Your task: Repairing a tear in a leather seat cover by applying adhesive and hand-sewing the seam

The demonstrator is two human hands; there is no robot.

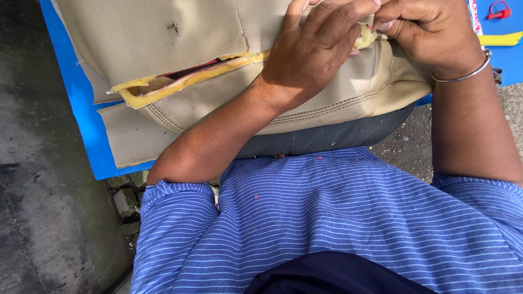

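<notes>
A beige leather seat cushion [163, 38] lies on a blue board in front of me. A long tear [185, 79] runs across it, showing yellow foam along the ripped edge. My left hand [313, 49] rests on the cushion at the right end of the tear, fingers pinching the torn edge and foam. My right hand [430, 30], with a metal bangle on the wrist, meets it there and pinches the same spot from the right. What lies between the fingertips is hidden.
The blue board [81, 109] sticks out left of the cushion over a dark concrete floor [43, 218]. A loose beige leather flap [131, 136] hangs below the cushion. A small red clip [498, 11] and a yellow strip [498, 39] lie at the top right.
</notes>
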